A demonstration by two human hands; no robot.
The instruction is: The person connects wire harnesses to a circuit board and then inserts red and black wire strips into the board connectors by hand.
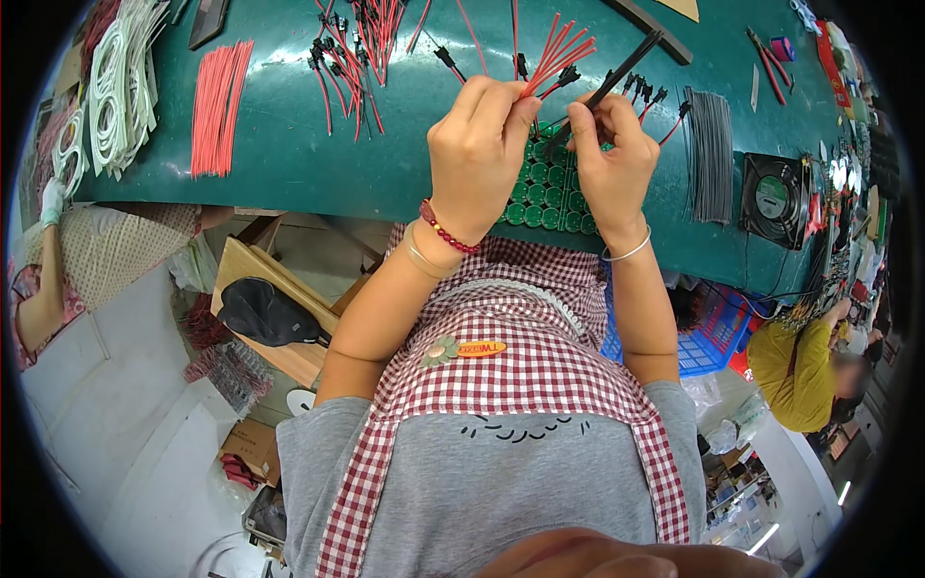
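Note:
My left hand [479, 144] grips a fanned bundle of red wires [561, 53] with black connectors, held above the green table [289, 154]. My right hand [609, 154] pinches a thin black sleeve or wire [617, 77] that slants up to the right, its lower end close to the red bundle. Under both hands, at the table's near edge, lies a green tray of round cells [544, 188], partly hidden by my fingers. Both wrists wear bracelets.
Loose red wires with black plugs [347, 48] lie at the back, a flat row of cut red wires [217, 106] to the left, white cable coils [120, 87] far left. Grey wires [711, 154] and a black fan [774, 197] sit right. Other people work at both sides.

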